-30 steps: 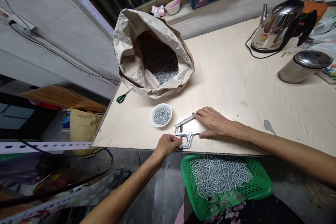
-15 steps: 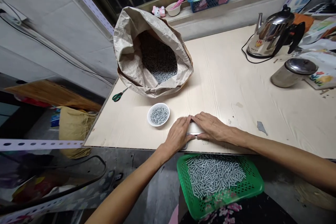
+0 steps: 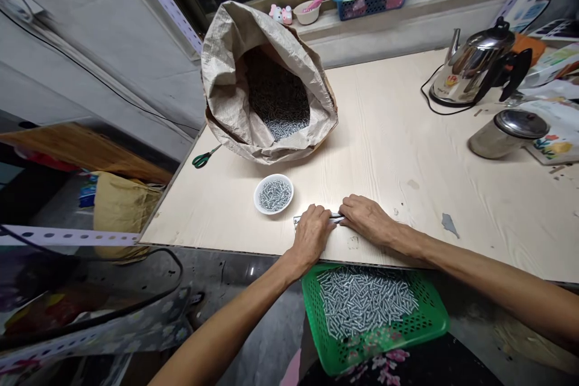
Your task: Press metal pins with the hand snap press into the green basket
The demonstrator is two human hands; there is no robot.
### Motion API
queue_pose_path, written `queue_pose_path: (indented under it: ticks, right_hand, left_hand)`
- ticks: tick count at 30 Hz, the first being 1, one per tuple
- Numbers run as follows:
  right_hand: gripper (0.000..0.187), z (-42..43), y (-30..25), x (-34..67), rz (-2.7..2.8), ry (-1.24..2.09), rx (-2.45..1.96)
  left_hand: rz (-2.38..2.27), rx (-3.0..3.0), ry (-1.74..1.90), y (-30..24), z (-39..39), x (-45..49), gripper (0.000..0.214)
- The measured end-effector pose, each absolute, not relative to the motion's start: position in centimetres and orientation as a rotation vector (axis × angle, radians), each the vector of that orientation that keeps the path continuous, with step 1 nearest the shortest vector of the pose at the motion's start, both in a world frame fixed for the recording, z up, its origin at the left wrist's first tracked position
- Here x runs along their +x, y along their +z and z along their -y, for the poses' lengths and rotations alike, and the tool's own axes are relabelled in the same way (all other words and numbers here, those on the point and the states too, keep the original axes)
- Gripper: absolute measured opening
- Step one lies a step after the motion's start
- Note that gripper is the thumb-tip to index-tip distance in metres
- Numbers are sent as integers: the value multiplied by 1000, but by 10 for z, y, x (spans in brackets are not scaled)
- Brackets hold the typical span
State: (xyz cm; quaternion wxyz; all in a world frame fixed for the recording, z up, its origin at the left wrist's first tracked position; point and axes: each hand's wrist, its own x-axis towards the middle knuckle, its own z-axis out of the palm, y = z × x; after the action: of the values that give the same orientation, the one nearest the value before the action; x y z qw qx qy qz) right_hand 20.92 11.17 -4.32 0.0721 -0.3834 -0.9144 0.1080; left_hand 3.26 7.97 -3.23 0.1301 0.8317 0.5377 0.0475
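Observation:
Near the table's front edge, my left hand [image 3: 312, 232] is wrapped over a narrow silvery metal piece [image 3: 336, 218], whose left end sticks out past the fingers. My right hand [image 3: 367, 217] pinches the other end between thumb and fingers. What exact kind of piece it is cannot be made out, as both hands cover much of it. Just left of the hands stands a white bowl [image 3: 259, 200] of small silvery metal screws or pins [image 3: 275, 194]. Below the table edge, a green basket [image 3: 432, 313] on my lap holds a heap of similar pieces [image 3: 364, 301].
A large open woven sack [image 3: 226, 90] with more metal pieces stands at the back left. Green-handled scissors [image 3: 202, 160] lie beside it. At the right are a steel kettle [image 3: 479, 63] and a lidded canister [image 3: 502, 136]. A blue basket [image 3: 375, 3] sits on the sill.
The piece between my hands showed a broad flat face and now looks narrow, as if turned on edge. My left hand has re-gripped over it. The view has shifted slightly.

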Motion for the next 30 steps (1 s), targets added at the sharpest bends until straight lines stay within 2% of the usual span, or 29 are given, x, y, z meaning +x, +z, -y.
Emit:
queue_pose_path:
  ticks: [1,3,5,6,8,11,17,24,30]
  right_hand:
    - [19,-112,-42,211,2745,323,-1162]
    - [50,-113,-40,217,2722,326,-1159]
    - [72,-111,-41,225,2679,345,-1145]
    - [73,-109,-43,228,2651,355,-1151]
    - [63,-104,-49,231,2590,364,-1193]
    - [52,-96,-62,229,2499,331,-1290]
    - [49,-91,-75,219,2440,245,-1338]
    - [48,-91,-75,221,2400,250,-1323]
    - [43,-90,-74,218,2375,244,-1331]
  left_hand:
    - [-1583,2403,209,-32,-76,31,18]
    - [-1645,2348,401,-31,-66,24,33]
    - [-1752,2231,582,-29,-53,11,34]
    - [-1816,2154,635,-27,-48,2,31]
    - [-1940,1993,639,-25,-40,-17,25]
    - [-2002,1821,487,-24,-36,-37,26]
    - [-1972,1702,128,-16,-51,-34,27]
    - [-1776,1711,-203,-7,-80,-27,19]
    - [-1760,1788,-220,-10,-80,-35,18]
